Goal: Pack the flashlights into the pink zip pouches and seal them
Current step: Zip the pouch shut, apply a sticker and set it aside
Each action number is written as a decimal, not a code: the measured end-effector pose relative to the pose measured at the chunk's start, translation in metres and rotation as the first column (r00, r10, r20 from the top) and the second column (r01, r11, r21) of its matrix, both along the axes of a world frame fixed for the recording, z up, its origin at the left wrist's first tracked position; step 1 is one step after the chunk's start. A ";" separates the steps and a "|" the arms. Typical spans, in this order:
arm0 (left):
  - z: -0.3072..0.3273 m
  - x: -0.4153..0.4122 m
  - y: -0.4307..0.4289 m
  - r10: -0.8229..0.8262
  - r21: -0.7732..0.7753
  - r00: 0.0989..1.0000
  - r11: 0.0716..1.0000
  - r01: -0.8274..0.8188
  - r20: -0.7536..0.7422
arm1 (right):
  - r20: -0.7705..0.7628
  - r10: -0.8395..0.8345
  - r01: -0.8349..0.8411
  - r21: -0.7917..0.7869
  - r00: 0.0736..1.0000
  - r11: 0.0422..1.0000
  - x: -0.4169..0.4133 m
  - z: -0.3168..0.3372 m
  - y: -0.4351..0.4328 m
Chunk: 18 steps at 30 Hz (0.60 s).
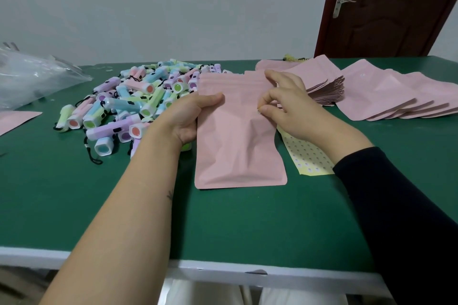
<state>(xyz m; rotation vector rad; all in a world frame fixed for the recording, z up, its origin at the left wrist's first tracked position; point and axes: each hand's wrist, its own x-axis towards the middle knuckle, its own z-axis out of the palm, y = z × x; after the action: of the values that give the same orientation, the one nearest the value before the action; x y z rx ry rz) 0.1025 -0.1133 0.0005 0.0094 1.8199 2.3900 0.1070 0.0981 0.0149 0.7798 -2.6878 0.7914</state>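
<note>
A pink zip pouch (238, 136) lies lengthwise on the green table (74, 193), bulging a little in its middle. My left hand (190, 116) grips its left edge, thumb on top. My right hand (285, 104) pinches the pouch at its right edge, with a small sticker at the fingertips. A heap of pastel flashlights (133, 104) with black wrist cords lies left of the pouch. Whether a flashlight is inside the pouch cannot be seen.
Flat pink pouches (322, 89) are fanned out behind my right hand, and filled pouches (386, 96) overlap at the far right. A yellow sticker sheet (307, 156) lies under my right wrist. A clear plastic bag (32, 79) sits at the far left. A brown door (386, 7) stands behind.
</note>
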 end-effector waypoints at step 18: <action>0.003 0.005 0.002 -0.011 0.025 1.000 1.000 0.012 -0.016 | -0.239 -0.049 0.072 0.086 0.970 0.994 -0.004 -0.008 -0.003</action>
<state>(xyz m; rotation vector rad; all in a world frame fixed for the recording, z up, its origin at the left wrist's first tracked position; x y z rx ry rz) 0.1070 -0.1111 0.0033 0.0420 1.7917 2.4118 0.1028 0.0947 0.0067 0.7567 -2.5352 0.5240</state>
